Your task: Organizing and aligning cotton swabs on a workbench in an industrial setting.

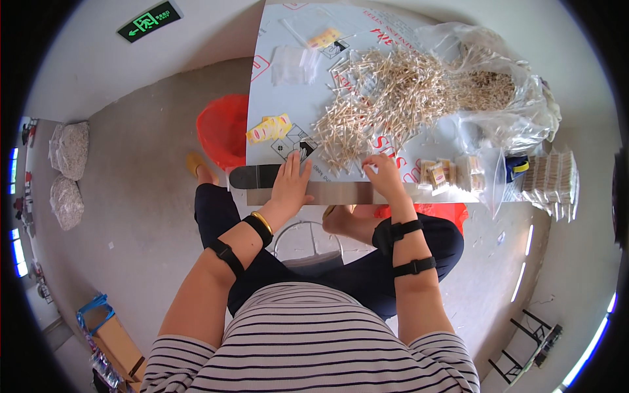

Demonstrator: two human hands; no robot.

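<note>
Left grip (291, 180) lay flat, fingers spread, at bench (341, 193) edge; right grip (383, 171) pinched sticks from the cotton-swab pile (386, 92), frame centre-top. Red bin (223, 131) stood left; grey floor (131, 196) around.

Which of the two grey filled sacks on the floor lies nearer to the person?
The lower sack, by the picture's left edge; the other sack lies above it, farther away.

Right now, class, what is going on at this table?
A seated person works at a table covered by a big heap of small wooden sticks. The left hand lies flat near the table's front edge, beside small yellow packets. The right hand touches the near edge of the heap. Filled packets lie to its right.
</note>
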